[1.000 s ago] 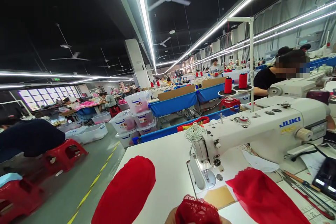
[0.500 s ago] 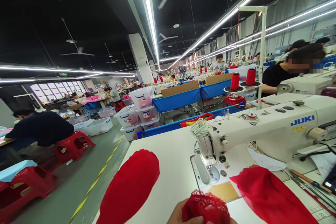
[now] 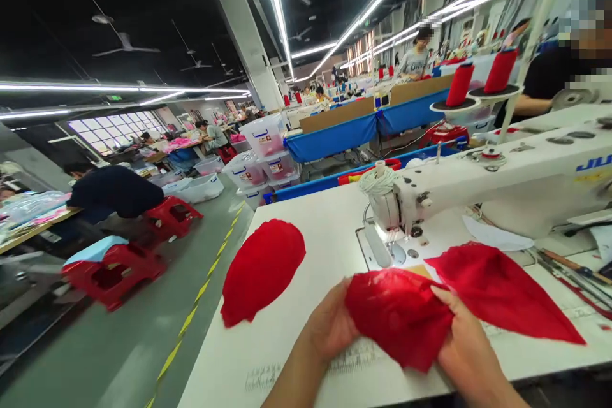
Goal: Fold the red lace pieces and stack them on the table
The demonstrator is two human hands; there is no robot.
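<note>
Under held cloth (image 3: 396,317), right hand (image 3: 466,339) partly hidden; logo (image 3: 594,164) cropped.

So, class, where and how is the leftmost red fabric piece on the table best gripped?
Probably pinch the red fabric piece by its right edge, from the right, with the left hand once free: it lies spread on the table, that edge uncovered and facing this hand.

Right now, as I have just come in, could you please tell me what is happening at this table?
A person's left hand and right hand hold a red fabric piece between them, in front of a white sewing machine. On the white table, another red piece lies to the left and a third red piece to the right.
</note>
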